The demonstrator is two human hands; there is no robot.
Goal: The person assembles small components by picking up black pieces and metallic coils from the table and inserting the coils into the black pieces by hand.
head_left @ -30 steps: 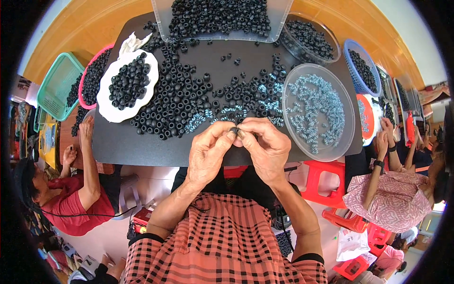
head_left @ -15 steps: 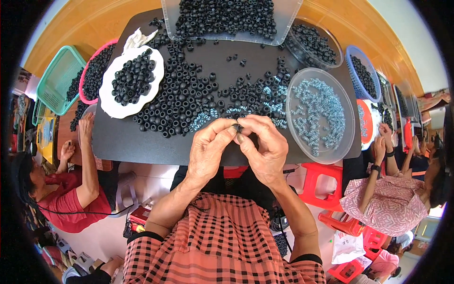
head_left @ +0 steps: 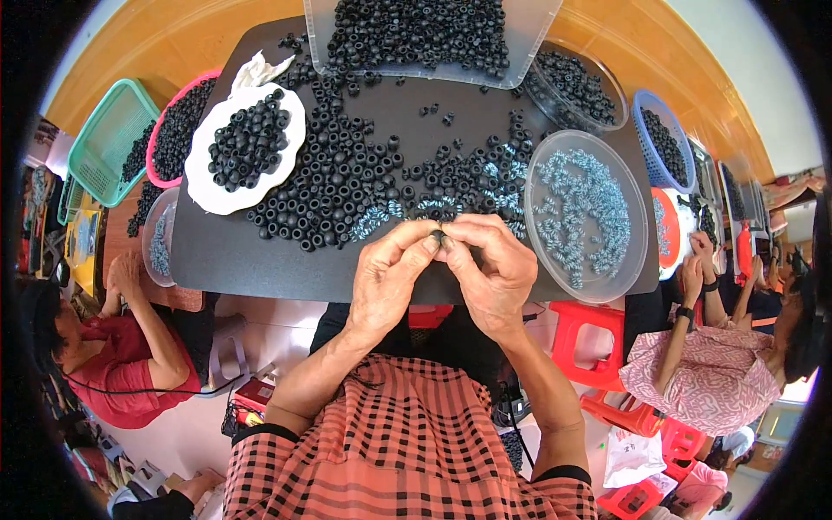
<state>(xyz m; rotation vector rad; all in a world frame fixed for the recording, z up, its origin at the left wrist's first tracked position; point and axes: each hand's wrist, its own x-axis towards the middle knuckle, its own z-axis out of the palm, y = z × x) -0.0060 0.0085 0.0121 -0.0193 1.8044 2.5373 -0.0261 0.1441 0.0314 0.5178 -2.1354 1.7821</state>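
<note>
My left hand (head_left: 388, 276) and my right hand (head_left: 496, 276) meet at the table's near edge. Between the fingertips of both is a small black round plastic piece (head_left: 438, 236), mostly hidden by thumbs and forefingers. Just beyond my hands lie many loose black hollow plastic pieces (head_left: 325, 186), each with a round opening. Small bluish coil springs (head_left: 373, 221) are mixed among them. To the right of my right hand, a shallow clear round tray (head_left: 637, 251) holds more springs. A white scalloped plate (head_left: 208, 195) with black round pieces stands at the left.
A clear bin (head_left: 537, 35) full of black pieces stands at the far edge, beside a clear round bowl (head_left: 620, 113). Co-workers sit at both sides: one in a red shirt (head_left: 130, 373), another in a patterned top (head_left: 698, 373). Red stools (head_left: 589, 316) stand at the lower right.
My hands stay together on the black piece, with the fingers slightly shifted. The left co-worker's hand has drawn back from the clear bowl of springs. The view has shifted a little.
</note>
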